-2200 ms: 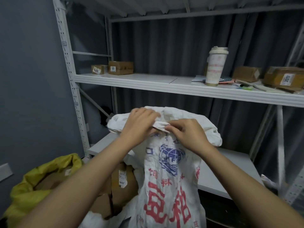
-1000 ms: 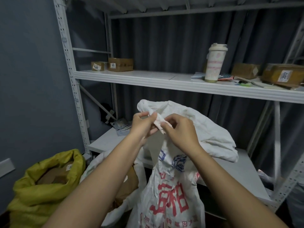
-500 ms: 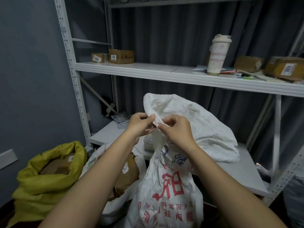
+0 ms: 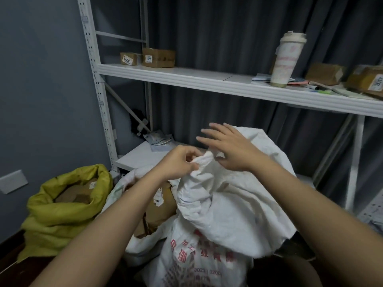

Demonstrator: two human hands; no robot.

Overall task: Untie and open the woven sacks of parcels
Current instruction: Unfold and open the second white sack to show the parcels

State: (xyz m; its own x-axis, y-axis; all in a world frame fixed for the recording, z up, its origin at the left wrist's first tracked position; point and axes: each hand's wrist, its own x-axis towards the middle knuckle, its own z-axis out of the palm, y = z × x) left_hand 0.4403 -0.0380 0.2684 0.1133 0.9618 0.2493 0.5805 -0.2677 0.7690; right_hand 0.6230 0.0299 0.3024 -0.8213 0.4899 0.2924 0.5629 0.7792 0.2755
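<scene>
A white woven sack (image 4: 223, 214) with red printed characters stands in front of me, its top part loose and flopped over to the right. My left hand (image 4: 179, 162) pinches the bunched neck of the sack. Just right of that bunch, my right hand (image 4: 228, 148) is open, its fingers spread and blurred, holding nothing. Behind it on the left, a second white sack (image 4: 145, 241) gapes open and shows brown parcels (image 4: 159, 206). At the far left, a yellow sack (image 4: 62, 206) also lies open with brown parcels inside.
A white metal rack stands behind the sacks. Its upper shelf (image 4: 207, 79) carries small cardboard boxes (image 4: 158, 58), a tall white tumbler (image 4: 287, 59), papers and more boxes (image 4: 366, 79) at right. The lower shelf (image 4: 141, 156) holds some papers. A grey wall is on the left.
My right hand has let go of the sack's neck and spread open. The sack's top has slumped lower and to the right. My left hand still pinches the bunched cloth.
</scene>
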